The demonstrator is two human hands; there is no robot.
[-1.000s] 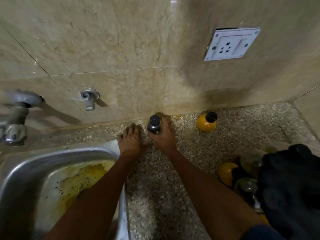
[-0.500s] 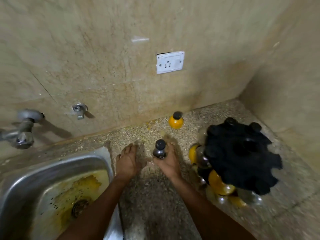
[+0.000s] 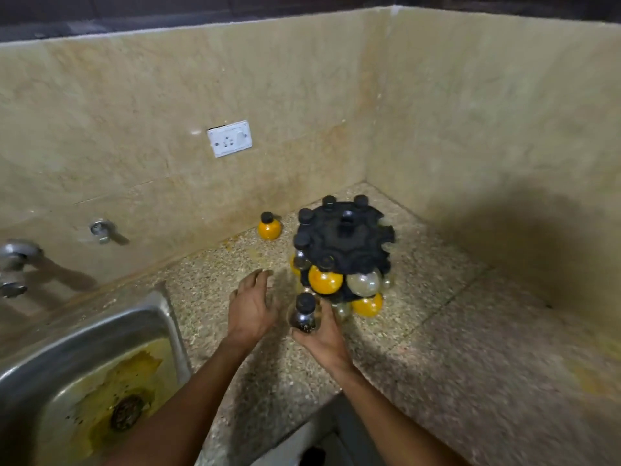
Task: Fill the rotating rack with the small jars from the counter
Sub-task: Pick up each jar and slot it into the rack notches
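A black rotating rack (image 3: 344, 240) stands in the counter corner, holding several round jars, some yellow-filled, some clear. My right hand (image 3: 324, 336) grips a small dark jar with a black cap (image 3: 304, 314), just in front of the rack's lower left side. My left hand (image 3: 250, 306) hovers open beside it, fingers spread above the counter. A lone yellow jar with a black cap (image 3: 268, 227) stands by the back wall, left of the rack.
A steel sink (image 3: 80, 338) with yellow stains fills the lower left, with taps (image 3: 13, 264) on the wall above it. A white socket (image 3: 229, 138) sits on the back wall. The speckled counter (image 3: 437, 331) ends at a front edge near my forearms.
My right hand has carried the dark jar from near the back wall toward the rack. My left hand has lifted off the counter. The view has pulled back and shifted right, showing the whole rack.
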